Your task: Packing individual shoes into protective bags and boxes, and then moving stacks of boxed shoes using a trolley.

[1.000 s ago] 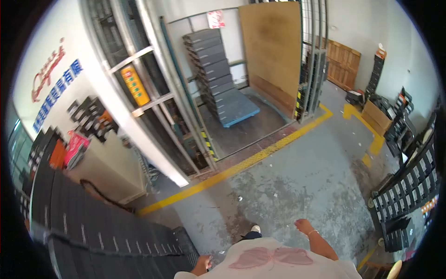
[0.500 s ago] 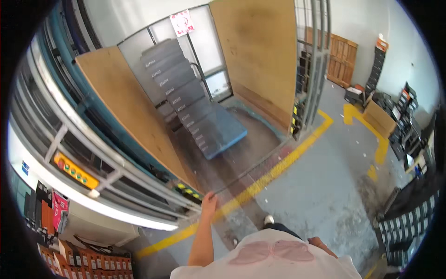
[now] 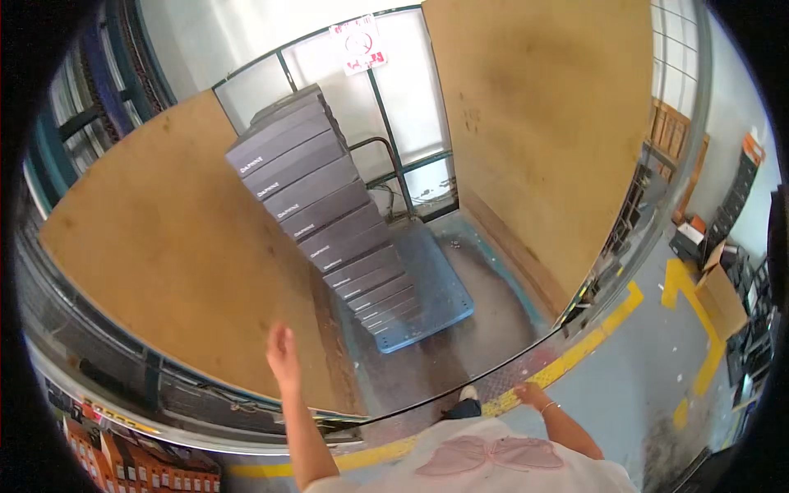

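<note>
The left hand (image 3: 282, 355) is raised, open and empty, against the plywood door panel (image 3: 173, 271), left of the stack of dark grey crates (image 3: 329, 214) on the blue platform trolley (image 3: 431, 308). The right hand (image 3: 526, 394) hangs loose, holding nothing. That tall stack leans; a jolt might topple it.

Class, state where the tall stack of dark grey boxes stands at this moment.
In the head view the stack of dark grey boxes stands left of centre on a blue platform cart, between two plywood-lined walls, beyond the raised left hand.
</note>
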### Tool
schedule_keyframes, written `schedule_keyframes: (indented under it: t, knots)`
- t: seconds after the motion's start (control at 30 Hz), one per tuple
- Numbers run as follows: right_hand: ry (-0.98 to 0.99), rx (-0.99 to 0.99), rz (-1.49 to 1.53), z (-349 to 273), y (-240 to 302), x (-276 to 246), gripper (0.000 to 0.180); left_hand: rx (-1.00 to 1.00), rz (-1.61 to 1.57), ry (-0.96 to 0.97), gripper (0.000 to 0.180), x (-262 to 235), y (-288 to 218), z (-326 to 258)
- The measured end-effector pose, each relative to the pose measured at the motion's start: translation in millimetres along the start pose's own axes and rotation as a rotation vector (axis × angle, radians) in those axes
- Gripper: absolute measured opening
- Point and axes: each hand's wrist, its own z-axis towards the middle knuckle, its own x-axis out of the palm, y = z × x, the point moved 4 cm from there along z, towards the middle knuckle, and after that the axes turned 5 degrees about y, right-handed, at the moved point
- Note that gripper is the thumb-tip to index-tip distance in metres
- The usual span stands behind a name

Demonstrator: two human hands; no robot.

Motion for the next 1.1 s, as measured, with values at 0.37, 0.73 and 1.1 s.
schedule_keyframes:
  t: [0.37,0.73,1.1]
  knots:
    - [0.268,0.211,0.432,48.5,-261.9,43.4,0.028,0.562,0.533,-0.351,0.051,175.5,-202.1,346.7]
    - [0.314,0.328,0.945,318.1,-445.0,-234.1,0.016,0.237,0.948,-0.359,0.051,213.9,-161.8,451.9]
    - [0.343,0.276,1.051,675.9,-435.3,-431.1,0.042,0.171,0.676,-0.398,0.054,252.7,-160.0,483.5]
